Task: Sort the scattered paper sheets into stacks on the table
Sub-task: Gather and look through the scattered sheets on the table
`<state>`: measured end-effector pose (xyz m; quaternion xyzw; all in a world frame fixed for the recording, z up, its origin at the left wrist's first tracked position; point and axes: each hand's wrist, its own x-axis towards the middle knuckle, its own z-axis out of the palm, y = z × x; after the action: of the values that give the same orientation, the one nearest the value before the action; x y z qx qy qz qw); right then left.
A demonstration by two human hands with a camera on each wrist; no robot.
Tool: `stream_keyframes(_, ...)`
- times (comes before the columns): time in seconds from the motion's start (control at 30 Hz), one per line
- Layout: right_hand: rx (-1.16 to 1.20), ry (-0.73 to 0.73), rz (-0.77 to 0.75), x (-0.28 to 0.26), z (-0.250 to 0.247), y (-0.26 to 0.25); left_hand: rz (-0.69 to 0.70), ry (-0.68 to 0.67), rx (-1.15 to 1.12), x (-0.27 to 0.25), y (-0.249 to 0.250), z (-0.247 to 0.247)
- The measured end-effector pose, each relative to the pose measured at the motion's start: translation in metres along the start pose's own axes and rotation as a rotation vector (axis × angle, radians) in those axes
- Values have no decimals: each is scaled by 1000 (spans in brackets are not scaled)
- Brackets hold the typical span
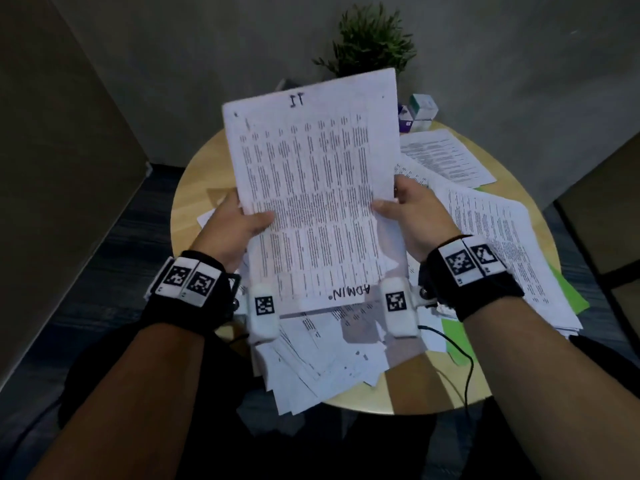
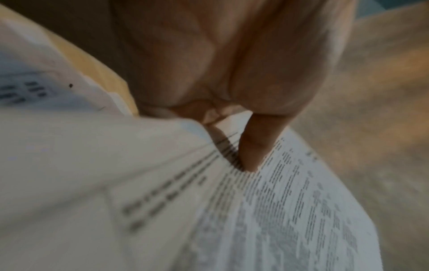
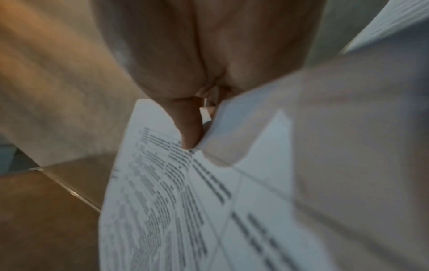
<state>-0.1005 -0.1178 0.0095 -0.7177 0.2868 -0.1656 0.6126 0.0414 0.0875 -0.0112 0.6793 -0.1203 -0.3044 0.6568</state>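
Observation:
I hold a bundle of printed sheets (image 1: pixel 311 188) up above the round wooden table (image 1: pixel 197 168). The top sheet carries columns of small text, a handwritten "11" at its far end and "ADMIN" at its near end. My left hand (image 1: pixel 242 220) grips the bundle's left edge, thumb on top. My right hand (image 1: pixel 405 209) grips the right edge the same way. The left wrist view shows my thumb (image 2: pixel 255 146) pressed on the printed sheet (image 2: pixel 278 210). In the right wrist view my thumb (image 3: pixel 190 128) pinches the paper (image 3: pixel 162 210). Loose sheets (image 1: pixel 322 362) lie scattered on the table below.
More printed sheets (image 1: pixel 491 244) spread over the table's right side, with green paper (image 1: pixel 457 330) under them. Small boxes (image 1: pixel 417 110) and a potted plant (image 1: pixel 370 39) stand at the far edge. A black cable (image 1: pixel 467 362) crosses the near right. Bare wood shows at the left.

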Motion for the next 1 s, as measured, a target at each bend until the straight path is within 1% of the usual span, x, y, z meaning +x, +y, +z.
stream_keyframes(0.07, 38, -29, 1, 3, 4, -2, 30, -20, -16, 1, 1, -1)
stream_keyframes(0.13, 1, -38, 18, 5, 8, -1, 79, 14, -13, 2, 1, -3)
stream_keyframes(0.27, -38, -15, 85, 5, 8, 8, 177, 183, 64, 4, 2, -9)
stream_keyframes(0.33, -115, 7, 108, 6, 2, 13, 192, 243, 80, 7, 3, -14)
stream_keyframes(0.37, -214, 13, 110, 7, -2, 16, 195, 260, 80, 9, 3, -17)
stream_keyframes(0.47, -632, 8, 120, 12, -8, 28, 201, 296, 86, 15, 3, -22)
stream_keyframes(0.57, -978, 26, 190, 18, -1, 39, 192, 302, 70, 21, 1, -26)
stream_keyframes(0.63, -1150, -17, 263, 22, 5, 49, 178, 295, 49, 23, 0, -27)
stream_keyframes(0.67, -1150, -19, 302, 23, 6, 53, 173, 289, 44, 23, -1, -27)
stream_keyframes(0.7, -1104, -12, 334, 24, 5, 55, 168, 286, 40, 25, -2, -27)
stream_keyframes(0.73, -1051, -3, 333, 24, 4, 56, 161, 284, 35, 25, -4, -28)
stream_keyframes(0.83, -918, 26, 224, 23, -9, 44, 152, 271, 34, 28, -4, -28)
stream_keyframes(0.87, -824, 44, 184, 21, -14, 37, 153, 265, 25, 29, -3, -28)
stream_keyframes(0.9, -681, 72, 152, 19, -20, 30, 152, 257, 12, 29, -2, -28)
stream_keyframes(0.97, -300, 122, 99, 15, -28, 15, 150, 229, -16, 28, 2, -25)
stream_keyframes(1.0, -116, 120, 81, 14, -29, 8, 145, 204, -31, 27, 3, -23)
